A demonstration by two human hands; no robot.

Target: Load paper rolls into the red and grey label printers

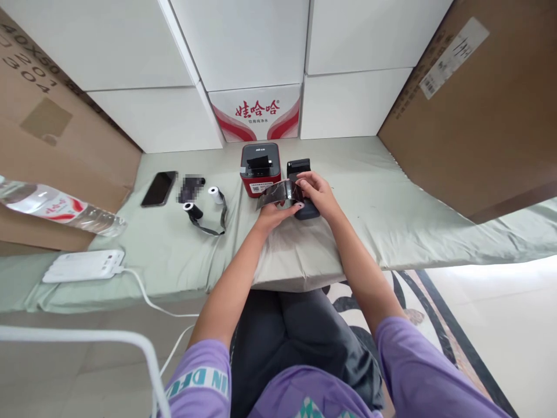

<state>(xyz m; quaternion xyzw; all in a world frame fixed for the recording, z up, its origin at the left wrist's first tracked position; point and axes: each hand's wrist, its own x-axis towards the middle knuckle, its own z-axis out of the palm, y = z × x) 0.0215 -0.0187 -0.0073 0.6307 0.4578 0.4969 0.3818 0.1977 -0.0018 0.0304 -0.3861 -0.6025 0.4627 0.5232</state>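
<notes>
Between my hands is a paper roll (295,191) with a dark, glossy outer side, its loose end (270,194) stretching out to the left. My left hand (275,216) grips it from below, thumb near the pale roll end. From above, the fingers of my right hand (317,190) are bent onto the roll's right side. Beneath and behind the hands lies a black device (308,210) with a raised lid (298,166); the hands partly hide it. Just left stands a red and black box-shaped machine (260,168) with a dark strip on top.
On the green cloth (361,232) to the left lie two dark rolls (192,210) with a trailing strip, a phone (159,188) and a white power bank (85,266) with a cable. A water bottle (61,206) is at far left. Cartons (487,116) flank both sides; white boxes (256,52) stand behind.
</notes>
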